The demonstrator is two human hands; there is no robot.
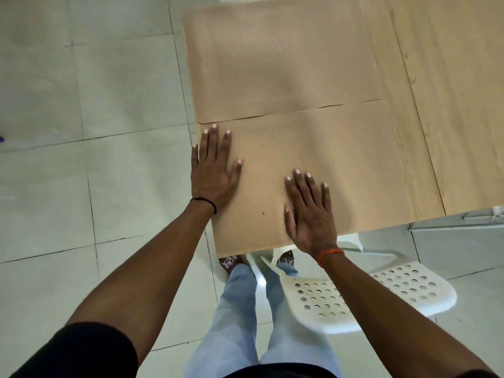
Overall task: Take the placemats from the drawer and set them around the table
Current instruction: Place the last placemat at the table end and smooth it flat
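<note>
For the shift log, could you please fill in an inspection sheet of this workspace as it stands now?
Surface: light wood table, seams showing across the top.
Job's things: near placemat lies flat at the table corner; far placemat lies flat beyond it, their edges meeting.
Clutter: small dark speck on the near placemat; nothing else seen.
Grippers: left hand and right hand both rest flat, fingers straight, on the near placemat; neither has a grip on anything.
Cables: nothing seen.
Surroundings: pale tiled floor; white perforated chair right of the person's legs.
</note>
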